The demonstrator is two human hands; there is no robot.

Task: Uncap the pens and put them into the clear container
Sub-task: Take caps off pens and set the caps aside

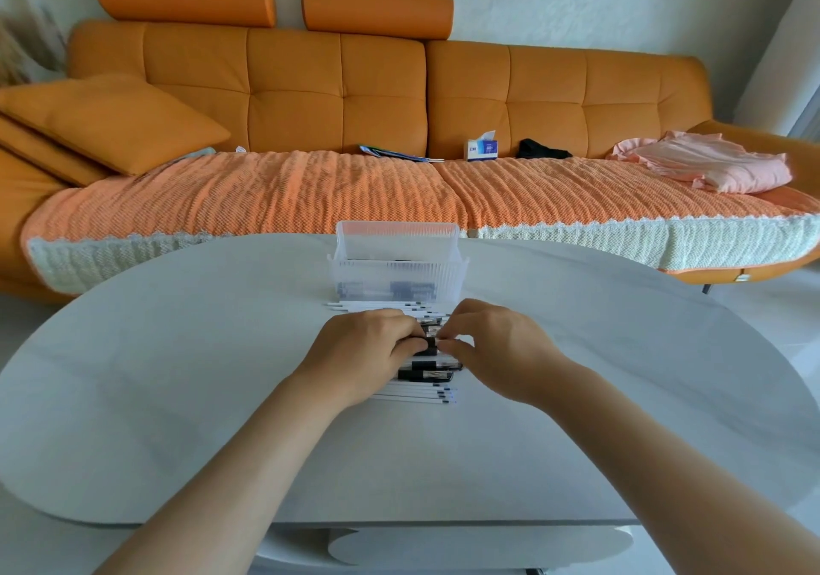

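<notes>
Two hands: the left hand [368,352] and the right hand [497,348] meet fingertip to fingertip above a row of pens [417,392] on the white table [177,375].
Left fingers: curled round the left part of one held pen [428,345], hiding most of its barrel.
Right fingers: thumb and forefinger pinch the same pen's right end; the other fingers are bent loosely behind.
Held pen: only a short black section shows between the two sets of fingertips. Its long axis runs left to right; which end is the tip cannot be told.
Row of pens: under the fingers and spreading both nearer and farther than them, all parallel, long axes left to right. The white ones on the near side have small dark ends pointing right; black-capped ones lie just below the fingertips.
Clear container [399,270]: just beyond the fingers, past the farthest pens, upright, with dark pens lying in its bottom behind the ribbed wall.
Orange sofa [310,86]: well beyond the fingers, behind the table.
</notes>
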